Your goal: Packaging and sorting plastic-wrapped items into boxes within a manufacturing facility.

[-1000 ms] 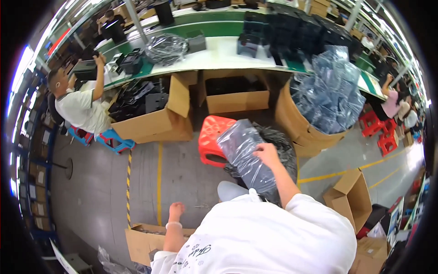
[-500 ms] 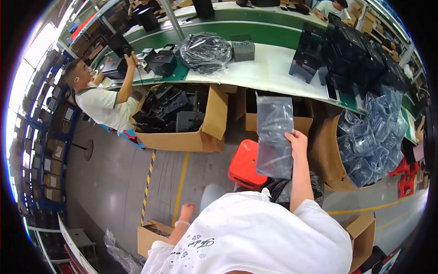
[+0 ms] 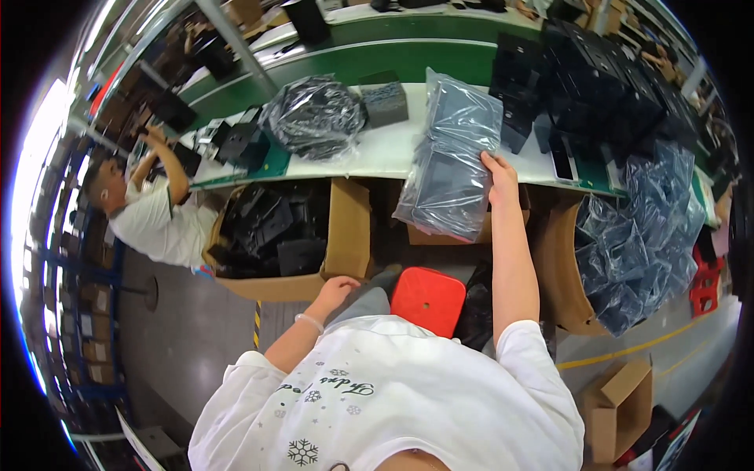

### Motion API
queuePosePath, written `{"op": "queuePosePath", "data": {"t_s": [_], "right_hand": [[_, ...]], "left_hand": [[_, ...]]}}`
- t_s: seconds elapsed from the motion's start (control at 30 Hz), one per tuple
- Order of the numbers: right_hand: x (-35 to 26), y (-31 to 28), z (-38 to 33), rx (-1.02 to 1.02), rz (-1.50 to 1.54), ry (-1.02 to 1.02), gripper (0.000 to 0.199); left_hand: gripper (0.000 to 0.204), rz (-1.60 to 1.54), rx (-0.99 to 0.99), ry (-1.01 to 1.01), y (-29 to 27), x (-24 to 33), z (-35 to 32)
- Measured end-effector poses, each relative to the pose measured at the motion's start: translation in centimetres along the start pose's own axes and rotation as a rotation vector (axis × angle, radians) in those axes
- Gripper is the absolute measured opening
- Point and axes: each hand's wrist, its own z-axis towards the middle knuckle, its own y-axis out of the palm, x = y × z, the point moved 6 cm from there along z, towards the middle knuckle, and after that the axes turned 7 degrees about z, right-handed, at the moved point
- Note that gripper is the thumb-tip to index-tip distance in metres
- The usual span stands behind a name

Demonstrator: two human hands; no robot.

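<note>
My right hand [image 3: 501, 177] grips the right edge of a clear plastic bag [image 3: 454, 157] with dark flat panels inside. The bag tilts, its upper end over the white worktable and its lower end in front of the table edge. My left hand [image 3: 336, 293] holds nothing visible, fingers loosely stretched, above my leg and near a carton of black parts. A red stool [image 3: 428, 302] is just below the bag. To the right, a large carton [image 3: 561, 271] overflows with similar plastic-bagged dark panels [image 3: 632, 251].
Along the worktable [image 3: 385, 153] lie a black bundle in plastic [image 3: 314, 118], a dark foam block [image 3: 383, 102] and tall stacks of black housings [image 3: 597, 86]. A co-worker [image 3: 157, 212] sits at left beside the carton of black parts [image 3: 275, 228]. An opened carton [image 3: 620, 408] stands lower right.
My right hand has raised the bagged panels toward the worktable. My left hand has come forward, up beside the left carton. The view has shifted closer to the table.
</note>
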Motion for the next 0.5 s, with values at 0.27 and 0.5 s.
{"op": "queuePosePath", "data": {"t_s": [0.27,0.5], "right_hand": [[0.8,-0.4,3.1,-0.031,0.118,0.016,0.018],[4.0,-3.3,5.3,0.047,0.111,0.072,0.02]], "left_hand": [[0.055,-0.811,-0.311,-0.181,-0.3,11.7,10.2],[0.079,-1.575,-0.728,-0.462,3.9,19.8,10.0]]}}
